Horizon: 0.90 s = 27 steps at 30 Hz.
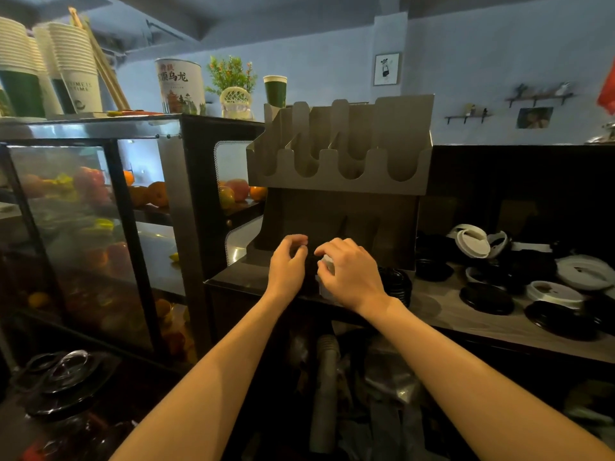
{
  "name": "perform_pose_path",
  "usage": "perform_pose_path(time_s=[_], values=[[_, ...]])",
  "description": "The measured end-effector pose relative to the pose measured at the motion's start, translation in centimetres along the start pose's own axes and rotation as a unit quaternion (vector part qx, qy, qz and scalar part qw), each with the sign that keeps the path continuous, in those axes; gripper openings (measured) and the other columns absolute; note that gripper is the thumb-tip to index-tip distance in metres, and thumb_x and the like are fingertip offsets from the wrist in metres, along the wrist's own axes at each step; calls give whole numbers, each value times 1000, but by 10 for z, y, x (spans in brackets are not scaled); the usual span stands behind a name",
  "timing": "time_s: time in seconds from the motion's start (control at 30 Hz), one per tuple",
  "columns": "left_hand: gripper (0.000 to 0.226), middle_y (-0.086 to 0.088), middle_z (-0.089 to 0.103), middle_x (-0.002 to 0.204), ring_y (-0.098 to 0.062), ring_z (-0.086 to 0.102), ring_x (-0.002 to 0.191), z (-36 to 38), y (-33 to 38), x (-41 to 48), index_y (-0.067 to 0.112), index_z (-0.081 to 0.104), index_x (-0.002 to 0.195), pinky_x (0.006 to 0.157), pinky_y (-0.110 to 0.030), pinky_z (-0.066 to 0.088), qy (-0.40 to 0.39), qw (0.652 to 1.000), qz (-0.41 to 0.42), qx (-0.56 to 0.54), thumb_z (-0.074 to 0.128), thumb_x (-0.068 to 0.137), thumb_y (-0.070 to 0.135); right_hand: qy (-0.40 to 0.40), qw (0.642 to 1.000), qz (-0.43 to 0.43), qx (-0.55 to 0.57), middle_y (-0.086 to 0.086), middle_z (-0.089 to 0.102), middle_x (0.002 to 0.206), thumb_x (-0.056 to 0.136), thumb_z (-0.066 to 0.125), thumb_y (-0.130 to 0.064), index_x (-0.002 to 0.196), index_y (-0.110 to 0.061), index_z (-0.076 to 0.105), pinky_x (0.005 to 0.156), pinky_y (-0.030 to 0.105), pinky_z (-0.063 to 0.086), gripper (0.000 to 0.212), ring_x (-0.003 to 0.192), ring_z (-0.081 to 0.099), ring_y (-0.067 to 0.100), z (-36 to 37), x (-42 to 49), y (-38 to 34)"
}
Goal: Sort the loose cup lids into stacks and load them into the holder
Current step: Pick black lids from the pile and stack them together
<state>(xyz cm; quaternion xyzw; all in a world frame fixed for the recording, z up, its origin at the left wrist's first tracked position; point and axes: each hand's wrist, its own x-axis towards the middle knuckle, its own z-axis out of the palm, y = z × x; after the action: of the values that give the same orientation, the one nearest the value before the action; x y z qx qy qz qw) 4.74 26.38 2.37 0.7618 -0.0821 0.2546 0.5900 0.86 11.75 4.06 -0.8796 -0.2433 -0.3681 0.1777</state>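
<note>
Our right hand [349,274] grips white lids [326,263]; left hand [288,261] curled — we cannot tell its hold; holder [339,168] at twelve o'clock.

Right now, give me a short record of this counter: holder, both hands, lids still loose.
holder: metal, on the counter, upper slots show no lids
left hand: fingers curled at the holder's base, grip unclear
right hand: curled round white lids
black stack: on the counter, right of the right hand
loose lids: black and white, scattered further right
</note>
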Motion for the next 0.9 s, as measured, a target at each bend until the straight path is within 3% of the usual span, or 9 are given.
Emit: perform_pose_path(time_s=[0.17,0.3,0.47,0.57,0.7,0.83,0.9], values=[[18,6,68,113,-8,65,109,30,34,-10,22,62,118,94,-23,53,-36,994,36,-99,54,104,15,10,999,53,0,-6,66,109,94,59,-25,113,-23,66,74,31,54,21,100,58,13,-26,-10,26],[20,1,69,112,-6,70,100,67,64,-22,15,62,122,82,-18,55,-81,985,49,-143,53,104,15,38,992,116,5,-6,65,111,96,59,-25,118,-23,64,75,24,46,22,101,59,12,-62,-24,57],[17,2,71,108,-6,70,95,127,94,-38,21,62,118,81,-22,55,-127,979,56,-151,52,105,17,58,981,184,-2,-6,66,111,97,58,-25,118,-25,64,76,31,54,21,97,61,12,-110,-50,101],[17,3,71,108,-6,71,95,164,105,-53,22,61,118,82,-22,55,-168,971,58,-159,51,105,18,70,973,221,-17,-8,66,108,97,59,-27,116,-27,64,72,29,50,20,95,62,13,-135,-72,128],[15,3,70,108,-3,70,92,212,111,-75,24,61,114,73,-13,52,-206,962,37,-177,52,104,17,79,963,257,-23,-10,64,105,96,59,-27,115,-27,64,73,32,53,20,91,61,11,-160,-107,164],[15,6,68,107,-8,67,100,254,106,-87,27,61,114,84,-19,52,-243,962,32,-122,57,102,19,52,951,302,-48,-10,59,106,96,58,-29,121,-28,59,72,29,50,24,95,59,10,-177,-137,193],[18,7,66,109,-12,64,105,271,101,-88,27,60,116,91,-28,52,-260,963,41,-56,60,99,20,27,943,320,-86,-8,58,114,95,58,-34,126,-29,56,82,32,48,31,107,56,14,-182,-149,206]])
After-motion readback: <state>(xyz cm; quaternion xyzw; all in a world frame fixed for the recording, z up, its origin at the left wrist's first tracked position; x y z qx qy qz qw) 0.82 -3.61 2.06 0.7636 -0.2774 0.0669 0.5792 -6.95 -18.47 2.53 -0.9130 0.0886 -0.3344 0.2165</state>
